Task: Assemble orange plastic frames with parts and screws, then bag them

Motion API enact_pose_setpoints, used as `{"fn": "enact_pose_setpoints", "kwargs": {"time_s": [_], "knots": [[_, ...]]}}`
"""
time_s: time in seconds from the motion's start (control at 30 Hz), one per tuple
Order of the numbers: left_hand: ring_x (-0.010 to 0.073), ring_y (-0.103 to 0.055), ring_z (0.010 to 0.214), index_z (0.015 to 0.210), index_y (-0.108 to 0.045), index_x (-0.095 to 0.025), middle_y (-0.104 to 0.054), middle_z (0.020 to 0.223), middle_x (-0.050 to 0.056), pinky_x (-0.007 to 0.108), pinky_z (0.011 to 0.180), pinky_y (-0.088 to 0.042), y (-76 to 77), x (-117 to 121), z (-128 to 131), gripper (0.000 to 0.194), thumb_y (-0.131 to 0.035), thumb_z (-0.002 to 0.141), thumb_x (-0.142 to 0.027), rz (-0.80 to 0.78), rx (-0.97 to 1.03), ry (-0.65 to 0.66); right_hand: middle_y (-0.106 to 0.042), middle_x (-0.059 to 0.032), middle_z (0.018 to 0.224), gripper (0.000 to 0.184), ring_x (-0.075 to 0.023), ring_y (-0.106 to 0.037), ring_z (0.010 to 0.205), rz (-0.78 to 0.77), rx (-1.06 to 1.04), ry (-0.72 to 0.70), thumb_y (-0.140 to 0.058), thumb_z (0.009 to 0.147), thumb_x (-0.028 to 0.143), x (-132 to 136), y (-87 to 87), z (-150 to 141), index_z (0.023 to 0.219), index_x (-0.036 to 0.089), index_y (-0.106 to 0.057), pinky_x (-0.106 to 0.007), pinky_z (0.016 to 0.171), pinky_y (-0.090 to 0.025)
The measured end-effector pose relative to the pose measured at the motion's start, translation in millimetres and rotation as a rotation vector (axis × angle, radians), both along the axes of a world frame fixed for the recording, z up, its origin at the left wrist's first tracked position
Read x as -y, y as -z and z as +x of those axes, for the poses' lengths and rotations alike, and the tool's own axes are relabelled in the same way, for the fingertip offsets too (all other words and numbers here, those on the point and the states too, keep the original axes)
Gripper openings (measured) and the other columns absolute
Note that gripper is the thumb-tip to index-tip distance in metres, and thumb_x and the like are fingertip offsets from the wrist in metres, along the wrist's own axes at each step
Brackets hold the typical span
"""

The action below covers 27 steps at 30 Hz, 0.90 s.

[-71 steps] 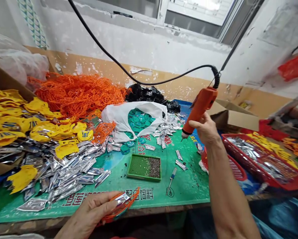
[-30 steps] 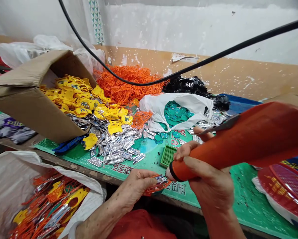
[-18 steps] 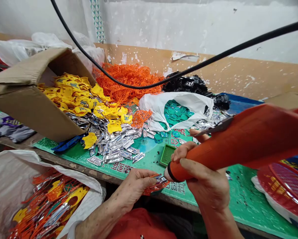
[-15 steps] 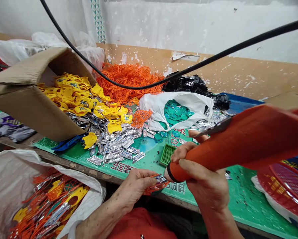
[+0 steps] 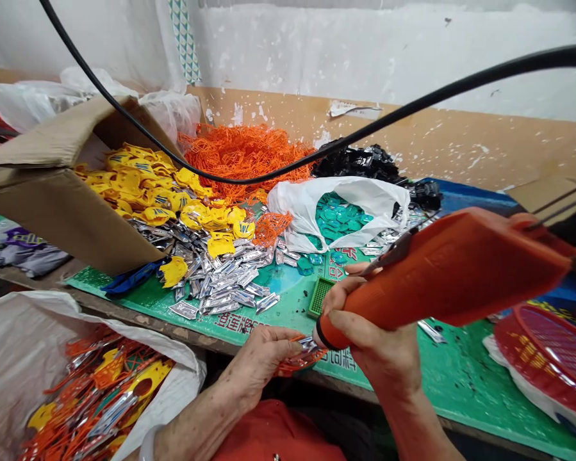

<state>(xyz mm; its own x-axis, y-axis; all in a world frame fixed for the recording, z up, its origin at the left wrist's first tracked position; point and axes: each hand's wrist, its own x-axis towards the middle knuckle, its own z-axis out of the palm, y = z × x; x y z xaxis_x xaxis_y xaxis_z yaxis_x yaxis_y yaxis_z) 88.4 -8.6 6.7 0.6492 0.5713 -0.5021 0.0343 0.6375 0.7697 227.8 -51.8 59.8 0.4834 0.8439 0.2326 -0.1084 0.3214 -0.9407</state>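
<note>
On my feed, the orange plastic frame (image 5: 292,365) sits low and centre, at the near edge of the bench (image 5: 465,378), with a silver foil piece (image 5: 307,346) on top of it. The left hand (image 5: 259,368) pinches them together, fingers curled over the frame and the foil. The right hand (image 5: 378,352) is closed around the body of an orange electric screwdriver (image 5: 441,275), which slants down to the left. Its black-collared nose is right at the foil piece, but I can't see the bit or tell whether it touches.

Just beyond the hands, a green perforated tray (image 5: 320,296) lies on the bench. Farther left, a pile of silver pieces (image 5: 220,282) spills from a tilted cardboard box (image 5: 61,218) full of yellow tags (image 5: 143,186). An orange lattice heap (image 5: 244,160) lies against the far wall, beside a white plastic bag (image 5: 297,211) of teal discs (image 5: 340,218) and black pieces (image 5: 359,163). A red basket (image 5: 551,358) sits near right, a white sack (image 5: 28,358) of mixed parts sits near left, and a black cable (image 5: 412,109) crosses above.
</note>
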Motion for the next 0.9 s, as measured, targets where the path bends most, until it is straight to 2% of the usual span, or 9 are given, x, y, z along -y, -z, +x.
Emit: {"fn": "enact_pose_setpoints", "kwargs": {"time_s": [0.1,0.2,0.27,0.37,0.5,0.63,0.73,0.8,0.9], "knots": [[0.0164,-0.063,0.065,0.084,-0.078,-0.014,-0.076,0.076,0.007,0.025,0.063,-0.042,1.0,-3,-3,0.027,-0.074,0.064,-0.031,0.027,0.043,0.015,-0.060,0.0039,0.066,0.044,-0.0160,-0.056,0.062,0.046,-0.053,-0.002,-0.072,0.061,0.014,-1,-5.9,1,0.101,0.025,-0.060,-0.033,0.060,-0.047],[0.0177,-0.065,0.071,0.089,-0.078,-0.014,-0.077,0.083,0.007,0.026,0.069,-0.044,1.7,-7,-8,0.030,-0.074,0.068,-0.034,0.076,0.066,0.094,-0.061,0.0046,0.067,0.045,-0.0150,-0.056,0.060,0.123,-0.119,0.056,-0.070,0.061,0.013,-2,-16.4,10,0.102,0.026,-0.059,-0.033,0.061,-0.048],[0.0179,-0.066,0.074,0.091,-0.077,-0.014,-0.077,0.087,0.008,0.026,0.070,-0.045,3.0,-10,-12,0.031,-0.074,0.071,-0.038,0.096,0.055,0.135,-0.062,0.0048,0.065,0.040,-0.0151,-0.057,0.060,0.152,-0.117,0.138,-0.069,0.061,0.012,-5,-22.6,21,0.098,0.026,-0.061,-0.033,0.062,-0.049],[0.0185,-0.067,0.077,0.095,-0.075,-0.014,-0.077,0.092,0.009,0.027,0.073,-0.046,6.2,-15,-16,0.036,-0.077,0.069,-0.039,0.035,0.048,0.104,-0.063,0.0035,0.063,0.025,-0.0153,-0.057,0.055,0.147,-0.068,0.289,-0.071,0.059,0.012,-16,-23.6,41,0.081,0.021,-0.063,-0.033,0.057,-0.050],[0.0200,-0.067,0.082,0.102,-0.072,-0.012,-0.075,0.099,0.013,0.028,0.075,-0.048,9.4,-20,-19,0.045,-0.079,0.066,-0.037,-0.041,0.031,0.082,-0.058,0.0028,0.055,0.017,-0.0140,-0.053,0.047,0.111,-0.036,0.402,-0.073,0.052,0.012,-35,-5.2,62,0.060,0.017,-0.060,-0.030,0.047,-0.045],[0.0183,-0.066,0.082,0.099,-0.073,-0.012,-0.075,0.099,0.011,0.026,0.076,-0.046,11.5,-23,-27,0.044,-0.081,0.064,-0.037,-0.056,0.085,0.128,-0.057,0.0019,0.054,0.012,-0.0144,-0.053,0.048,0.026,0.005,0.430,-0.073,0.054,0.017,-42,18.6,72,0.057,0.016,-0.062,-0.030,0.045,-0.044],[0.0187,-0.065,0.085,0.097,-0.074,-0.015,-0.075,0.097,0.007,0.026,0.079,-0.044,15.0,-26,-34,0.042,-0.083,0.061,-0.035,-0.063,0.144,0.135,-0.058,0.0017,0.055,0.014,-0.0132,-0.052,0.048,0.000,0.014,0.442,-0.076,0.053,0.017,-41,28.6,75,0.058,0.016,-0.063,-0.028,0.046,-0.043],[0.0200,-0.063,0.091,0.100,-0.074,-0.017,-0.075,0.102,0.005,0.026,0.082,-0.043,17.9,-28,-37,0.041,-0.080,0.064,-0.035,-0.022,0.138,0.135,-0.059,0.0019,0.056,0.016,-0.0128,-0.053,0.049,-0.015,0.020,0.448,-0.077,0.052,0.018,-40,32.1,77,0.059,0.016,-0.063,-0.028,0.047,-0.043],[0.0238,-0.060,0.103,0.107,-0.073,-0.019,-0.073,0.110,0.003,0.028,0.089,-0.039,20.0,-29,-37,0.040,-0.074,0.072,-0.038,0.160,0.061,0.162,-0.060,0.0016,0.056,0.017,-0.0131,-0.053,0.049,-0.037,0.031,0.460,-0.078,0.051,0.019,-39,35.9,78,0.060,0.015,-0.064,-0.028,0.048,-0.043]]}}
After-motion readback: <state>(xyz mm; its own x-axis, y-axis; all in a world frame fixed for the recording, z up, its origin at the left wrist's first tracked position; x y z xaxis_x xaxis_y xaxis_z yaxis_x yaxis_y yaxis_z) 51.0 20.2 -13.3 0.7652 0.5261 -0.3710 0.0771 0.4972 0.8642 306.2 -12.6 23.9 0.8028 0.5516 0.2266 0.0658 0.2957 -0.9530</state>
